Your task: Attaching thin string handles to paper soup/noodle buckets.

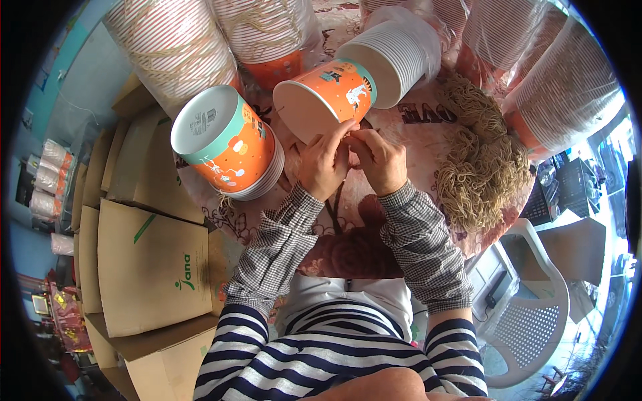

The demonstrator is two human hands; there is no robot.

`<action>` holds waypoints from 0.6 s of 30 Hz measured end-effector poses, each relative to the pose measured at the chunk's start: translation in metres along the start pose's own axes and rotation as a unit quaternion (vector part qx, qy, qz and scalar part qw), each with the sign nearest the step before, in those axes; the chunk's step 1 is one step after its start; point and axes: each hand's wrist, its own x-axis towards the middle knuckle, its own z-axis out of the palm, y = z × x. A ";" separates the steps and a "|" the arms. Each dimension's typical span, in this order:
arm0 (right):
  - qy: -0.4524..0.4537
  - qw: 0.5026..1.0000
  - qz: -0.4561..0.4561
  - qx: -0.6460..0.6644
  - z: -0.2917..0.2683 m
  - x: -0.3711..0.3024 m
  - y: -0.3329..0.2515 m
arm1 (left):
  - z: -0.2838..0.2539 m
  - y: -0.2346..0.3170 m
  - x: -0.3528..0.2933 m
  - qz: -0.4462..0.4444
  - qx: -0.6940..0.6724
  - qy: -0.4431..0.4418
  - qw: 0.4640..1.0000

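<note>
My left hand point(324, 164) and my right hand point(379, 160) meet over the table, fingertips pinched together. Whatever they pinch is too small to make out. Just beyond the fingertips, an orange paper bucket point(326, 93) with a green band lies on its side, its white open mouth toward the left. Behind it a stack of white paper buckets point(388, 60) lies tilted, partly in clear plastic. Left of my hands stands an upside-down stack of orange buckets point(231, 150), white base up. A heap of beige string point(478, 167) lies to the right.
Tall wrapped bucket stacks point(174, 50) line the far side of the patterned tablecloth point(351, 250), with more wrapped stacks point(568, 93) at the right. Cardboard boxes point(154, 267) crowd the left of the table. A white plastic chair point(535, 317) stands at the lower right.
</note>
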 end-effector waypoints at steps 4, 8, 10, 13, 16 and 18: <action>0.012 1.000 0.024 0.015 0.002 0.000 0.000 | -0.005 0.002 0.001 0.036 0.067 -0.005 0.997; 0.034 0.993 0.054 0.096 0.004 0.000 -0.006 | -0.004 -0.003 0.000 0.040 0.085 0.041 0.995; 0.032 0.987 0.081 0.135 0.003 0.002 -0.012 | -0.003 -0.006 -0.001 0.028 0.074 0.060 0.995; -0.056 0.917 0.225 0.324 0.003 0.006 -0.010 | -0.006 -0.008 0.003 -0.035 -0.032 0.123 0.991; -0.157 0.903 0.224 0.331 0.004 0.004 0.004 | -0.010 -0.006 0.009 -0.119 -0.189 0.134 0.966; -0.173 0.911 0.191 0.320 0.007 0.002 0.001 | -0.015 -0.011 0.009 -0.104 -0.178 0.129 0.970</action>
